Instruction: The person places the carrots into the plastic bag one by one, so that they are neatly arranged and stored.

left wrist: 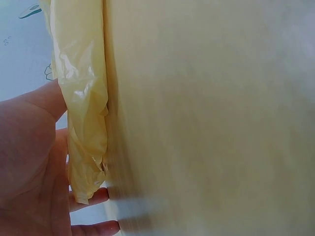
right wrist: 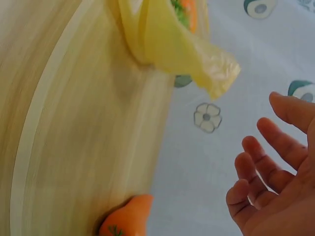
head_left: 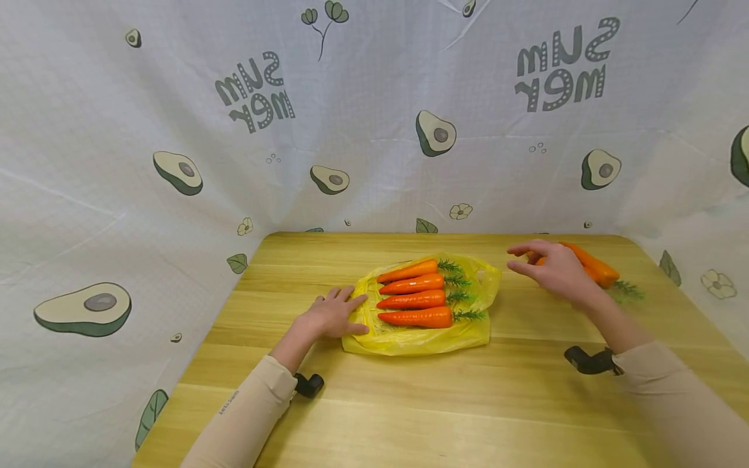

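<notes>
Several orange toy carrots [head_left: 415, 299] with green tops lie in a row on a flattened yellow plastic bag [head_left: 409, 343]. My left hand [head_left: 330, 314] rests at the bag's left end, fingers spread, fingertips right at the yellow plastic. In the left wrist view, the crumpled edge of the bag [left wrist: 81, 113] runs alongside the palm. My right hand [head_left: 552, 265] hovers at the right with fingers loosely bent and nothing held. Behind it, partly hidden, are more carrots [head_left: 597, 263] on the table; one orange carrot [right wrist: 129, 216] shows low in the right wrist view.
The wooden table [head_left: 398, 416] ends in a rounded far edge. A white cloth [head_left: 374, 117] printed with avocados and lettering hangs behind it and along both sides. A black wrist camera [head_left: 590, 361] sits below the right wrist, another black camera [head_left: 309, 385] by the left.
</notes>
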The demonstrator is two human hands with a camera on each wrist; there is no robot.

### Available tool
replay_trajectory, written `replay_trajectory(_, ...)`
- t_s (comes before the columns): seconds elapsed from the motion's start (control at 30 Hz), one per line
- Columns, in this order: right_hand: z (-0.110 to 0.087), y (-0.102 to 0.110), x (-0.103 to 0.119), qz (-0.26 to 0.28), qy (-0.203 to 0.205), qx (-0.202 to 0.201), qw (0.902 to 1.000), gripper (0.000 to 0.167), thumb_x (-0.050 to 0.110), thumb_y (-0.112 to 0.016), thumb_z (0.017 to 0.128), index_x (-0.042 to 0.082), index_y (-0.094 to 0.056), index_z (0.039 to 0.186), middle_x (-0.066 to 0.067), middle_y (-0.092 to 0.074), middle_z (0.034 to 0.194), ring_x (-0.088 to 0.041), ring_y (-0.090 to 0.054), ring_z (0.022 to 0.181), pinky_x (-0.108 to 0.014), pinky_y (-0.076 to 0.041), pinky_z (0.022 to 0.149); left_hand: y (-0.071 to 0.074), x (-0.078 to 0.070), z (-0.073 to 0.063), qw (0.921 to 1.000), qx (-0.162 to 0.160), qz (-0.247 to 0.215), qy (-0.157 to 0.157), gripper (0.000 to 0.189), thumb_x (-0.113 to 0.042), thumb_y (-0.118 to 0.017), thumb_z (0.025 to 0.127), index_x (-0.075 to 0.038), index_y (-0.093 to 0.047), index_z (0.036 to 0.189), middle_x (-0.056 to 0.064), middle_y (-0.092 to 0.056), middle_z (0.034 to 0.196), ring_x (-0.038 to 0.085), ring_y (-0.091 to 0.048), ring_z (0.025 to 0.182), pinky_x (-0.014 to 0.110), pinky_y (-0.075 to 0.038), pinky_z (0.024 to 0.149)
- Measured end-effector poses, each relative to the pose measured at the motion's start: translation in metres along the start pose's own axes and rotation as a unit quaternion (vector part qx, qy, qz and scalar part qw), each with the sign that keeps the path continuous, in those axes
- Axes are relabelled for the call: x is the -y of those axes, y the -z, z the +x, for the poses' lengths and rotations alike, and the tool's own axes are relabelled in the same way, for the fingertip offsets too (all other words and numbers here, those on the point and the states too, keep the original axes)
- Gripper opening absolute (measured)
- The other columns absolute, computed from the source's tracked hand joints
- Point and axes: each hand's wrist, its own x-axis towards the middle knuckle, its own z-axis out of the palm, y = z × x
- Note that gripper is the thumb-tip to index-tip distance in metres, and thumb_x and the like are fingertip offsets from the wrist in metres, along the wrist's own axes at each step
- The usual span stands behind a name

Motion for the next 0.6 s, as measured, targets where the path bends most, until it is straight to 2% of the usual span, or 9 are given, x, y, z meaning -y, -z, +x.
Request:
replay_trajectory(0.17,0.004,0.004,-0.021,-0.026,-0.008,0.014,0.9995,0.048,0.040,-0.067,0.097,0.005,-0.066,0.130,-0.022,-0.067,0.116,-0.030,-0.059,0.093,-0.035,-0.046,0.073,0.000,0.000,0.001,1.0000,0.002,-0.002,0.002,0.080,-0.064,-0.055,0.095,-0.031,-0.025,0.161,0.009,-0.015,0.169,0.037,-0.018,0.154,0.063,-0.025,0.117)
replay_trajectory(0.3,0.005,0.006,-0.033,-0.019,-0.035,0.026,0.9989,0.055,0.042,-0.065,0.098,0.000,-0.062,0.134,-0.029,-0.061,0.128,-0.037,-0.060,0.101,-0.045,-0.048,0.081,-0.001,-0.001,0.001,1.0000,0.003,0.001,0.003,0.080,-0.064,-0.054,0.095,-0.031,-0.025,0.162,0.009,-0.015,0.169,0.037,-0.018,0.154,0.063,-0.026,0.117)
replay_trajectory(0.43,0.005,0.009,-0.043,0.000,-0.067,0.041,0.9969,0.065,0.045,-0.062,0.099,-0.005,-0.054,0.140,-0.037,-0.049,0.138,-0.050,-0.050,0.116,-0.061,-0.045,0.093,-0.001,-0.001,0.001,1.0000,0.005,0.003,0.004,0.080,-0.064,-0.054,0.095,-0.031,-0.025,0.162,0.008,-0.016,0.169,0.037,-0.019,0.154,0.063,-0.026,0.116)
replay_trajectory(0.6,0.004,0.012,-0.054,-0.003,-0.074,0.043,0.9963,0.066,0.042,-0.062,0.100,-0.008,-0.050,0.141,-0.040,-0.042,0.142,-0.057,-0.043,0.125,-0.068,-0.039,0.098,0.000,0.000,0.000,1.0000,0.000,0.002,-0.002,0.080,-0.064,-0.054,0.095,-0.030,-0.026,0.161,0.010,-0.017,0.169,0.038,-0.020,0.153,0.063,-0.028,0.115)
